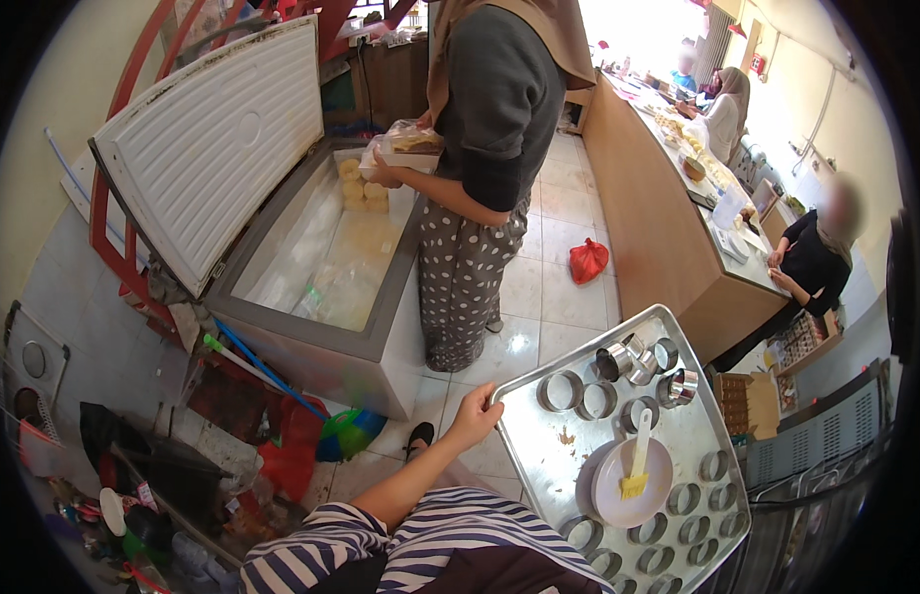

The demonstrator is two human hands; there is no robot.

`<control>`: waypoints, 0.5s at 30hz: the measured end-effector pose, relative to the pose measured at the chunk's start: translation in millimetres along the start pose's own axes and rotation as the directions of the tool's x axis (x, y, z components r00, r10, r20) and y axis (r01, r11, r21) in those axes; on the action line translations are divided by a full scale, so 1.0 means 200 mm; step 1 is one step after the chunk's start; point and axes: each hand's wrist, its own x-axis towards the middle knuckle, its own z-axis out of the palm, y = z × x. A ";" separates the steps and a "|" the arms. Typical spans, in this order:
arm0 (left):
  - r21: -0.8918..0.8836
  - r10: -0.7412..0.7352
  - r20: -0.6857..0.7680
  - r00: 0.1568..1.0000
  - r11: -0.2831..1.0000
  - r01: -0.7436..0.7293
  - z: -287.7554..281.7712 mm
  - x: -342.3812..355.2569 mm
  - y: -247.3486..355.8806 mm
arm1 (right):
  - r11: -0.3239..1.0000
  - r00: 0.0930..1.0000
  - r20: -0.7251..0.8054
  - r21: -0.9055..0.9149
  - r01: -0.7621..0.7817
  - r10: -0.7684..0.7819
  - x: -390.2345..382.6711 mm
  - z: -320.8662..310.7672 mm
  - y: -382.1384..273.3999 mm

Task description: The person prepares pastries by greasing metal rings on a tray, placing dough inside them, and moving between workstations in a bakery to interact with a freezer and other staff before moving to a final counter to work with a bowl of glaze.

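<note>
My left hand [474,416] is closed round the left rim of a large metal baking tray [544,487], which slants across the lower right of the head view. My right hand is out of sight. Several round metal rings [560,392] stand on the tray, with some piled toward its far end. Among the rings sits a pale bowl [615,506]. A pastry brush [640,453] with a white handle and yellow bristles lies across the bowl. Brown crumbs are scattered on the bare metal beside it.
Ahead stands a person [499,129] holding a package over an open chest freezer [381,342]. To the right runs a long counter [658,218], with co-workers behind it. A red plastic bag [588,261] sits on the tiled floor. Brooms and clutter lie at lower left.
</note>
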 end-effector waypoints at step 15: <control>-0.022 -0.003 0.017 1.000 1.000 0.003 -0.01 0.00 0.00 | 1.000 1.000 0.006 0.021 0.009 -0.010 -0.04 -0.07 0.08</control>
